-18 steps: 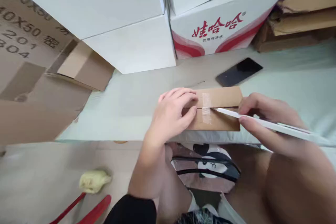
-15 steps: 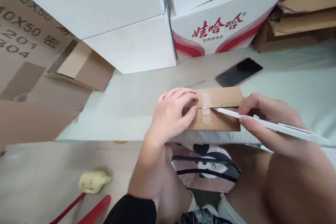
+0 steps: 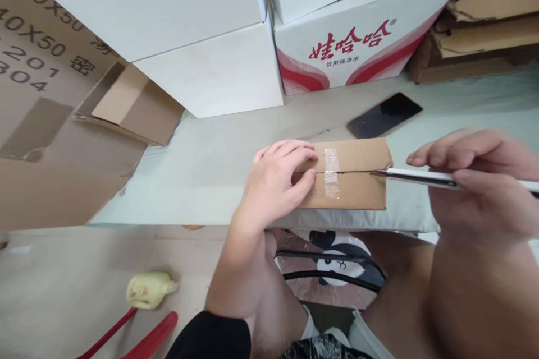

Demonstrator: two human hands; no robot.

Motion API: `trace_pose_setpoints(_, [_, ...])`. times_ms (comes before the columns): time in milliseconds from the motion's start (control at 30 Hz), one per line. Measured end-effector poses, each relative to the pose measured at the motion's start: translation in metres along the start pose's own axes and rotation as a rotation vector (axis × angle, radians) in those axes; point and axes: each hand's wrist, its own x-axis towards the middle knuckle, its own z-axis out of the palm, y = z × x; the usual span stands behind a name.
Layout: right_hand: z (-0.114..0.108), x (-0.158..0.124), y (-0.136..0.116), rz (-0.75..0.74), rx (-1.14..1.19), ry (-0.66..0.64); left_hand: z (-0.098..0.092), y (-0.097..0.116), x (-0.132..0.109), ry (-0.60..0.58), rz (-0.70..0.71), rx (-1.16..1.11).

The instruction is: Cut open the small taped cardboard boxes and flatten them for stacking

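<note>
A small brown cardboard box (image 3: 356, 193) lies near the front edge of the table, a strip of clear tape (image 3: 331, 174) across its middle seam. My left hand (image 3: 278, 176) is closed over the box's left end, fingers curled on top and thumb along the near flap. At the right, my right hand (image 3: 484, 179) grips a slim white utility knife (image 3: 421, 177) between thumb and fingers. The knife's thin blade points left and meets the seam at the box's right end. Tape still spans the seam, and I cannot tell whether it is cut.
A black phone (image 3: 385, 115) lies behind the box on the pale green table cover (image 3: 202, 179). White cartons (image 3: 210, 78) and a red-and-white water carton (image 3: 357, 56) stand behind. Large brown cartons (image 3: 42, 123) fill the left. On the floor lies a yellow bottle (image 3: 147, 290).
My right hand has drawn the knife to the right, from the tape to the box's right end. My left hand and the box have stayed in place.
</note>
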Motion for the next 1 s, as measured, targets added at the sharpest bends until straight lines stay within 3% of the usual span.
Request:
trace_pose_setpoints(233, [-0.022,0.007,-0.014,0.383,0.365,0.099,0.0,0.0,-0.001,0.005,-0.004,0.009])
trace_pose_setpoints(500, [0.003,0.013,-0.006,0.684,0.155,0.203,0.0,0.0,0.0,0.007,0.002,0.009])
trace_pose_setpoints(633, [0.007,0.013,0.01,0.74,0.031,0.216,0.001,-0.001,0.0,0.009,0.003,0.007])
trace_pose_setpoints(767, [0.007,0.009,0.024,0.797,-0.158,0.127,0.002,-0.001,0.0,0.016,0.005,0.011])
trace_pose_setpoints(1000, [0.005,0.01,0.028,0.775,-0.201,0.162,0.0,0.0,-0.001,0.007,0.0,0.015])
